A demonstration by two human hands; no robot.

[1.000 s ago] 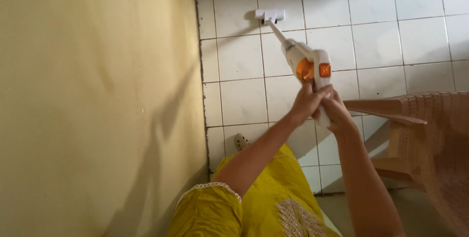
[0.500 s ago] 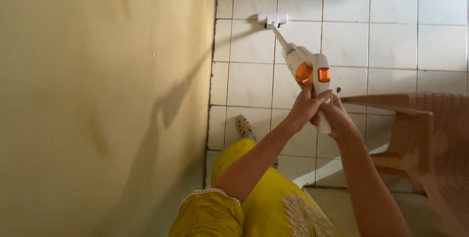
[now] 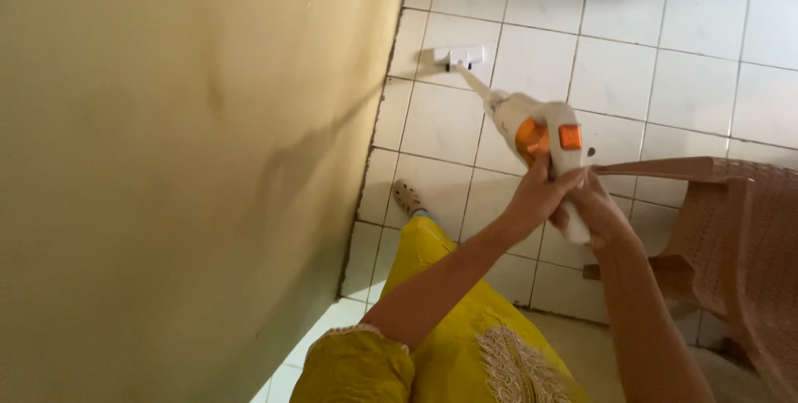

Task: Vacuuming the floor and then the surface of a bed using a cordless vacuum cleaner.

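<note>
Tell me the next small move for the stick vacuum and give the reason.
Probably slide the floor head left toward the yellow wall. Both hands, left hand and right hand, grip the stick vacuum handle, and the head sits a little off the wall's base, so the strip of white floor tiles along that edge looks uncovered.

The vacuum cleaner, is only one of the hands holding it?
No, both the left hand and the right hand grip the handle of the white and orange vacuum cleaner.
</note>
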